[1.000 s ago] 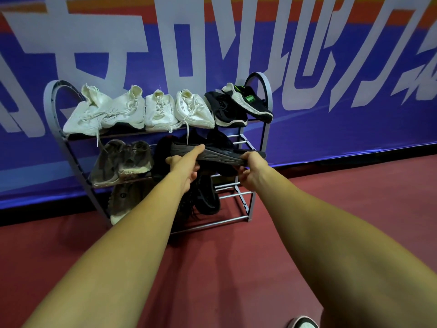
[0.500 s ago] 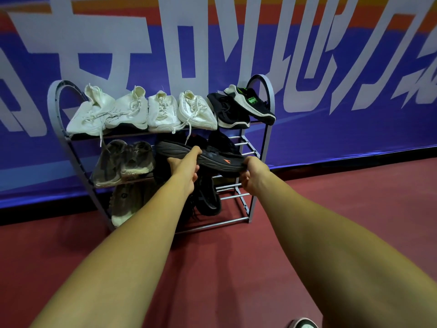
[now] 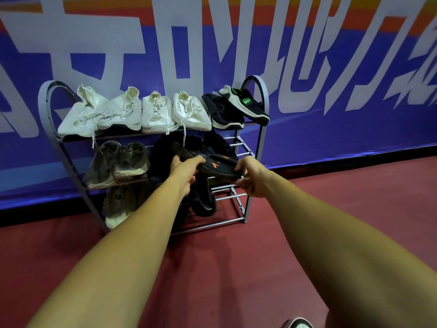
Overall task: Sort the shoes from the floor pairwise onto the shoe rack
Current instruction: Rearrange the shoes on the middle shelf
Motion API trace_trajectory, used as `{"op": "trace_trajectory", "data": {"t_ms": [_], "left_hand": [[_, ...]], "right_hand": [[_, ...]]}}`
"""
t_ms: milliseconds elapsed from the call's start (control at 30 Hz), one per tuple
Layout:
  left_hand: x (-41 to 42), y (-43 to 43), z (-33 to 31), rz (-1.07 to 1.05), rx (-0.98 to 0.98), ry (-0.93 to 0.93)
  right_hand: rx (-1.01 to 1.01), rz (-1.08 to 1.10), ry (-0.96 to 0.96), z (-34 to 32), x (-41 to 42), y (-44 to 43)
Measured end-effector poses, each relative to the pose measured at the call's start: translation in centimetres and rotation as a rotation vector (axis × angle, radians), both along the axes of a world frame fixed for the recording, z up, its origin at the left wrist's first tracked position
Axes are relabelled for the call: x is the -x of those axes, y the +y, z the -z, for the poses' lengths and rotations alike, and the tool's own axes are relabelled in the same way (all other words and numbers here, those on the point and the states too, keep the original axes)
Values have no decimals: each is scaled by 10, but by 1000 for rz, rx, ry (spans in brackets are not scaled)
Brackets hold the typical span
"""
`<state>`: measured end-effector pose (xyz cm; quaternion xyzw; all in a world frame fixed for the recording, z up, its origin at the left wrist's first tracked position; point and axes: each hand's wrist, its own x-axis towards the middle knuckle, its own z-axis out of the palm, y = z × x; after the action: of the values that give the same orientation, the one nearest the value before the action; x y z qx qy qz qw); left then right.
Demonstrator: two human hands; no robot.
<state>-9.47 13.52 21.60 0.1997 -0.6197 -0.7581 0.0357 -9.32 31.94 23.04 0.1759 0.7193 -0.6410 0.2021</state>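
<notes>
A grey metal shoe rack (image 3: 257, 147) with three shelves stands against the wall. Both hands hold a black shoe with orange marks (image 3: 218, 166) at the middle shelf: my left hand (image 3: 186, 170) grips its left part, my right hand (image 3: 251, 177) its right end. The top shelf carries several white sneakers (image 3: 132, 112) and a black pair (image 3: 233, 107). Grey-brown shoes (image 3: 118, 162) sit on the middle shelf's left. More black shoes (image 3: 203, 197) lie on the bottom shelf, partly hidden by my left arm.
A blue banner with large white characters (image 3: 307, 55) covers the wall behind the rack. The floor (image 3: 224, 268) is dark red. A white shoe tip (image 3: 299, 324) shows at the bottom edge of the frame. A tan shoe (image 3: 120, 207) leans at the rack's lower left.
The black shoe has tilted so its upper side with orange marks faces me, and both hands have carried it slightly further into the middle shelf.
</notes>
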Motion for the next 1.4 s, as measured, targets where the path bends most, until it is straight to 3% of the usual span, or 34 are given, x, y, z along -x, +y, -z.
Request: {"op": "trace_trajectory", "data": {"t_ms": [200,467,600,767,1067,1400], "left_hand": [[5,3,2,24,73,26],[9,17,4,66,155,67],[8,18,6,173,341,59],[13,29,-12,339,523,70],[19,60,-2,303,526,34],[48,80,3,302,537,36]], "right_hand": [[-162,-105,40,1,2,13],[-144,-238,-37,9,2,11],[-49,-168,-48,11,10,24],[-66,-141,9,12,7,33],[-91,36,217,21,27,41],[-43,81,284,35,46,52]]}}
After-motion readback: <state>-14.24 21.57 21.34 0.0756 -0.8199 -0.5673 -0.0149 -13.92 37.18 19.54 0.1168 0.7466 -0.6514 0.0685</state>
